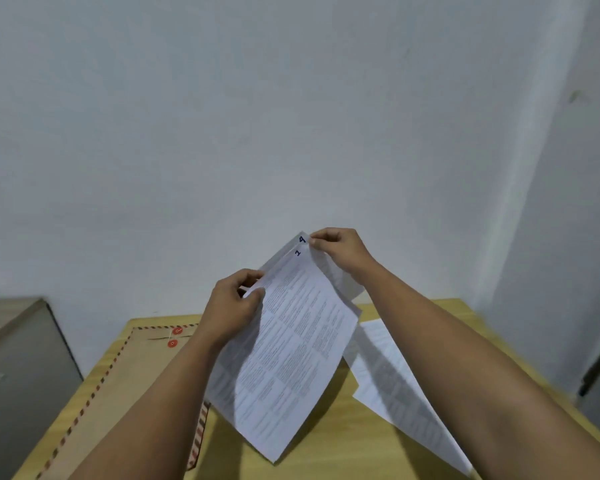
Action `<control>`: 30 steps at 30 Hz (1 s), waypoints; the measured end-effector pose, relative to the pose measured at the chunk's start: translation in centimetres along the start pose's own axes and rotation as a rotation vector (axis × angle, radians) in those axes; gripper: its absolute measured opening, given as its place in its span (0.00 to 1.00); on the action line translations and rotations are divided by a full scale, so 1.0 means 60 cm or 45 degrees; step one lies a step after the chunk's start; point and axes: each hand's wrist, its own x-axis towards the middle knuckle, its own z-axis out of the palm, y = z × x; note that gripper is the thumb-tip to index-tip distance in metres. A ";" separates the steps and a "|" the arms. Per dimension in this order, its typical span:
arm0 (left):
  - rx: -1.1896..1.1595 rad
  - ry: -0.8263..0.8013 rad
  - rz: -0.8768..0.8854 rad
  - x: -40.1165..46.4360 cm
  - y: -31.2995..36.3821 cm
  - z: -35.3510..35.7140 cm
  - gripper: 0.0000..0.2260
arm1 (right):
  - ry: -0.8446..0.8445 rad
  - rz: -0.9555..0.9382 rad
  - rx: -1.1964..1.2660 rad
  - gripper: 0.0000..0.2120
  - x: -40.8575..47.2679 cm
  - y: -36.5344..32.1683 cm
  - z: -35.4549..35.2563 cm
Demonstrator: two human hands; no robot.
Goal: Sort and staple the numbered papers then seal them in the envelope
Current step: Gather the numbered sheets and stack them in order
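Sheets (pixel 291 344) hand-marked "1" & "4", pinched in both hands.

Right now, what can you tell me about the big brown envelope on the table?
The brown envelope looks like kraft paper and lies flat on the wooden table, left of the held papers. A red, white and dark striped border runs round its edge. Near the top, two red round buttons with string mark the flap. The left forearm hides its right part, so whether it is fastened is unclear.
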 end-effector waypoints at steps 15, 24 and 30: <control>0.000 0.187 0.078 -0.030 0.068 0.002 0.06 | -0.255 0.199 0.326 0.05 -0.080 -0.064 -0.041; 0.021 0.103 0.081 -0.028 0.063 0.018 0.08 | -0.339 0.209 0.290 0.10 -0.097 -0.054 -0.056; 0.111 -0.045 0.056 -0.015 0.046 0.040 0.24 | -0.271 0.313 0.361 0.14 -0.100 -0.025 -0.064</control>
